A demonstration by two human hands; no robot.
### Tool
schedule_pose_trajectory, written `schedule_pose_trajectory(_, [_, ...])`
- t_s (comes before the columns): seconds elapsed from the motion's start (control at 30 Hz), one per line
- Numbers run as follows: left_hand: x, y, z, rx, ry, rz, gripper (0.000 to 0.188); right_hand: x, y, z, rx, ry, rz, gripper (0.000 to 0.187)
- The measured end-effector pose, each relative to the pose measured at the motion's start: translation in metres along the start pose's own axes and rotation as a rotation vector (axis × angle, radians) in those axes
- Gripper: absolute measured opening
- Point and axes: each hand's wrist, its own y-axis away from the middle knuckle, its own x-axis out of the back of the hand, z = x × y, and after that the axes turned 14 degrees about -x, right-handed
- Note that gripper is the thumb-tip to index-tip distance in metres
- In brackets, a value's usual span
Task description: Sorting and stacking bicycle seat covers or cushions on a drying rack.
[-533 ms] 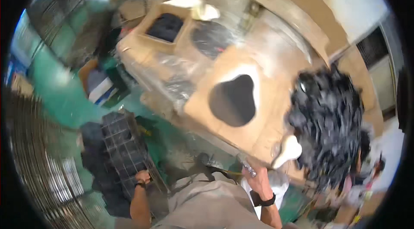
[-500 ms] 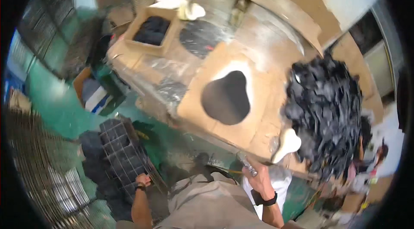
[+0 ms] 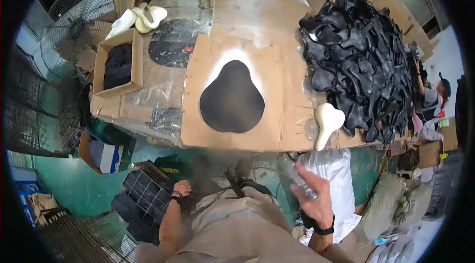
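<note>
A flat black saddle-shaped piece (image 3: 232,99) lies on a cardboard sheet (image 3: 198,136), its narrow end pointing away from me and white residue around its upper edges. My right hand (image 3: 316,196) is closed around a silver tube-shaped tool (image 3: 299,180), held in front of the table's near edge. Low on the left, my left hand (image 3: 182,187) hangs beside a wire basket (image 3: 163,191) of black pieces. Its fingers are loosely bent, and nothing shows in them. A white saddle-shaped form (image 3: 329,123) rests at the table's near right.
A large heap of black saddle covers (image 3: 358,60) covers the table's right side. At the left stand a cardboard box (image 3: 133,87) of black pieces and a fan (image 3: 76,25). Below the right edge are a white sack (image 3: 341,174) and green sacks (image 3: 396,198). Someone (image 3: 433,97) is at far right.
My view has turned, so the table now looks straighter. My left hand has come away from the wire basket's edge. The right hand still grips the tool, farther from my body.
</note>
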Motion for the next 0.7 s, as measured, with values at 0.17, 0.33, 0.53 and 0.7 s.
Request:
schedule_pose_trajectory(0.17, [-0.028, -0.003, 0.065, -0.349, -0.683, 0.516, 0.024, -0.022, -0.006, -0.009, -0.035, -0.03, 0.02, 0.052])
schedule_pose_trajectory(0.33, [-0.071, -0.023, 0.051, -0.374, -0.989, 0.722, 0.026, -0.028, -0.02, -0.02, -0.031, -0.095, 0.27, 0.052])
schedule_pose_trajectory(0.53, [-0.072, -0.015, 0.045, -0.272, -1.104, 0.702, 0.027, -0.012, 0.012, -0.006, -0.186, -0.059, 0.247, 0.05])
schedule_pose_trajectory(0.7, [-0.05, -0.024, 0.034, -0.179, -1.065, 0.551, 0.018, -0.017, 0.027, -0.012, -0.253, -0.06, -0.033, 0.059])
